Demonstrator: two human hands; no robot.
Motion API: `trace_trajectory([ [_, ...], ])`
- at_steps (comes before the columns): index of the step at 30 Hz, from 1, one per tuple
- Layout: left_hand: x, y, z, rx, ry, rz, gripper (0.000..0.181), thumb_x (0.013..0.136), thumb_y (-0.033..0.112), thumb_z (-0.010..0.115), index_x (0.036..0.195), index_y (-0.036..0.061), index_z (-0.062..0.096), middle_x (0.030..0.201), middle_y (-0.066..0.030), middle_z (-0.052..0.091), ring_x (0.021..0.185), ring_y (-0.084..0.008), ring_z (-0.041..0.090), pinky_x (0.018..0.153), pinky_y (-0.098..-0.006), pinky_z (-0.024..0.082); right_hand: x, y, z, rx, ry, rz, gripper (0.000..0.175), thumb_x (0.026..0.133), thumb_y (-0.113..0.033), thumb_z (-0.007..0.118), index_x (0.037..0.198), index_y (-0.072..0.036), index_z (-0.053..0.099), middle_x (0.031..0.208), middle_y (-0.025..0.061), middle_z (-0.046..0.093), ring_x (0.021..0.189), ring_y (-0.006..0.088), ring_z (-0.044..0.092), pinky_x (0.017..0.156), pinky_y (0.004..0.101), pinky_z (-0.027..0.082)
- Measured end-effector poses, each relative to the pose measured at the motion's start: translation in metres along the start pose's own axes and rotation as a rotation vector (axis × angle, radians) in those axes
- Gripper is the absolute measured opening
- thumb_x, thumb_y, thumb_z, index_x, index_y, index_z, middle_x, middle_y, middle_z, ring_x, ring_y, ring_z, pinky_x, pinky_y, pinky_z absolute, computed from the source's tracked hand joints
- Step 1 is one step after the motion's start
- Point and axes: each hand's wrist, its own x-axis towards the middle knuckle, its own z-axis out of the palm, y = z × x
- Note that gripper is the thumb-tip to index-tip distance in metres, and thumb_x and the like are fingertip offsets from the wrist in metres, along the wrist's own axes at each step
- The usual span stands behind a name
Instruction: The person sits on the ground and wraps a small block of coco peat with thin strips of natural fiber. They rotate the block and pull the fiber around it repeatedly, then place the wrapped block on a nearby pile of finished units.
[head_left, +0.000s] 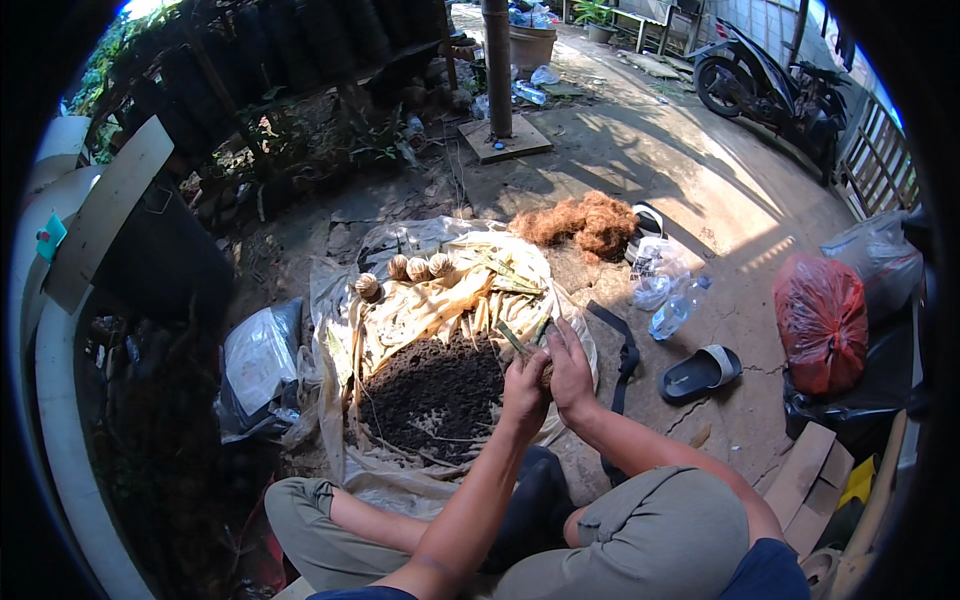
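My left hand (525, 394) and my right hand (571, 367) are cupped together around a brown fibrous ball (545, 375), mostly hidden by the fingers. A green leaf piece (511, 337) sticks up from it. Below and left of the hands, dark soil (427, 397) lies heaped on a plastic sheet (330, 300). Several wrapped balls, one a striped ball (366, 285), sit at the sheet's far left part, some with green shoots. Cut leaf pieces (510, 274) lie on the sheet beyond the hands. A tangle of reddish-brown fibre (581, 222) rests past the sheet's far right edge.
To the right are a plastic bottle (673, 316), a black strap (624, 352), a slide sandal (699, 373) and a red plastic bag (820, 322). A filled plastic bag (262, 360) lies left of the sheet. Farther off stand a post (498, 75) and a motorcycle (772, 90).
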Motion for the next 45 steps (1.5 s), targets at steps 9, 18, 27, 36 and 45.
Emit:
trace_trajectory([
  [9, -0.008, -0.002, 0.011, 0.118, -0.017, 0.279, 0.062, 0.113, 0.019, 0.055, 0.168, 0.0131, 0.027, 0.145, -0.0092, 0.053, 0.118, -0.0171, 0.061, 0.105, -0.0342, 0.052, -0.011, -0.024, -0.011, -0.278, -0.133, -0.145, 0.051, 0.114, -0.038, 0.05, 0.099, 0.005, 0.074, 0.081, 0.0172, 0.075, 0.075, 0.0293, 0.072, 0.073, 0.0405, 0.055],
  [18, -0.008, 0.019, 0.005, -0.246, 0.056, -0.114, 0.061, 0.111, 0.059, 0.051, 0.14, 0.0067, 0.062, 0.14, -0.0094, 0.066, 0.13, -0.0244, 0.063, 0.111, -0.0396, 0.052, -0.006, -0.045, -0.014, -0.85, -0.339, -0.947, 0.025, 0.1, -0.021, 0.062, 0.106, 0.002, 0.071, 0.102, 0.021, 0.071, 0.096, 0.0401, 0.068, 0.09, 0.0486, 0.055],
  [27, -0.012, 0.012, 0.005, -0.354, -0.026, -0.086, 0.053, 0.114, 0.047, 0.051, 0.157, 0.0176, 0.047, 0.156, -0.0127, 0.054, 0.141, -0.0269, 0.058, 0.109, -0.0462, 0.057, -0.006, -0.048, -0.01, -0.802, -0.33, -1.05, 0.062, 0.098, -0.029, 0.069, 0.152, -0.007, 0.051, 0.161, 0.0256, 0.043, 0.144, 0.0448, 0.049, 0.12, 0.0583, 0.039],
  [36, -0.001, 0.017, -0.006, -0.565, -0.199, -0.121, 0.04, 0.115, 0.032, 0.05, 0.144, 0.006, 0.058, 0.133, -0.0155, 0.07, 0.119, -0.0291, 0.072, 0.104, -0.0451, 0.061, -0.006, -0.048, -0.012, -0.572, -0.316, -0.804, 0.056, 0.09, -0.04, 0.079, 0.137, -0.011, 0.07, 0.153, 0.0262, 0.057, 0.137, 0.0469, 0.057, 0.12, 0.0547, 0.04],
  [45, -0.012, 0.004, -0.001, -0.51, -0.324, 0.188, 0.043, 0.117, 0.034, 0.045, 0.15, 0.0077, 0.054, 0.143, -0.0066, 0.063, 0.131, -0.0195, 0.063, 0.114, -0.0387, 0.053, -0.026, -0.046, 0.0, -0.323, -0.315, -0.649, 0.036, 0.093, -0.026, 0.081, 0.124, -0.009, 0.079, 0.144, 0.0263, 0.065, 0.131, 0.0432, 0.066, 0.112, 0.0478, 0.051],
])
